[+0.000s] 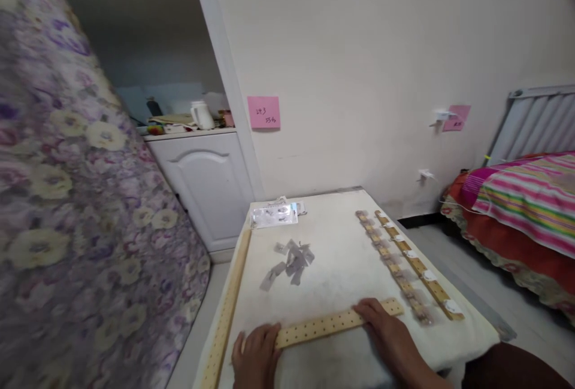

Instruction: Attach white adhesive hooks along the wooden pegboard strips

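Observation:
A light wooden strip with rows of small holes (321, 325) lies crosswise near the table's front edge. At its left end, my left hand (256, 356) is closed on the strip. My right hand (381, 326) grips it close to the right end, fingers over the top face and thumb side partly hidden. Beyond the strip, a loose pile of small grey-looking clear packets (294, 260) rests on the white tabletop (332, 239). Two narrow strips stand to the right: one carries small clear packets (390, 263), the other white round pieces (420, 266).
Another perforated wooden strip (229, 311) runs along the table's left edge. A clear flat package (275, 215) lies at the far left corner. Floral curtain (90, 197) hangs at left, beside a white cabinet (209, 191). To the right is a bed (530, 197).

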Available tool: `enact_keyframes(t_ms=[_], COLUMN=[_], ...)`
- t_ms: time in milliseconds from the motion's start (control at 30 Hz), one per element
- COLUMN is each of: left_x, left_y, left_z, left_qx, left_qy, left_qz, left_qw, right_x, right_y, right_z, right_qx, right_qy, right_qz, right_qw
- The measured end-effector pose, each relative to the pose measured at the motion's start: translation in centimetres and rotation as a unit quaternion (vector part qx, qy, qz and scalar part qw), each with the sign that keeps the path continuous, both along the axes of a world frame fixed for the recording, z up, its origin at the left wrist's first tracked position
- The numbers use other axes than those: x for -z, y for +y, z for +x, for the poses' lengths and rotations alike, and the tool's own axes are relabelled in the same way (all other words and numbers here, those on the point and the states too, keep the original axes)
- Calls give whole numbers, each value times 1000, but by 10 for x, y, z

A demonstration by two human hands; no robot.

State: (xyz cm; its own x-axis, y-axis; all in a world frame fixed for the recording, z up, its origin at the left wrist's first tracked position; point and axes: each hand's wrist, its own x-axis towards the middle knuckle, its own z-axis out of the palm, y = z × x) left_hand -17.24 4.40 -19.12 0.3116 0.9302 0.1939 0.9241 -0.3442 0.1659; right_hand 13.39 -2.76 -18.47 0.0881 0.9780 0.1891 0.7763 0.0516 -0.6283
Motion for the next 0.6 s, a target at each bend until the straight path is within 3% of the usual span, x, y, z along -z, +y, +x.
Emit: enact_keyframes(t_ms=[167, 300, 467, 600], left_x=[8, 27, 64, 73], left_y=[-9, -20, -15, -5], left_z=[-7, -19, -36, -38], left_qx=[30, 55, 69, 115], left_qy=[-8, -11, -35, -22], left_qz=[41, 109, 220, 252], left_qw=[999, 993, 972, 961], right_x=[17, 24, 2, -21], right_y=[-3, -5, 14, 56], right_z=[2, 6, -1, -32], right_qx=[5, -14, -11, -43], right_qy=[16, 20, 34, 36], right_qz=[1, 20, 7, 18], right_qw=[1000, 1000, 999, 998])
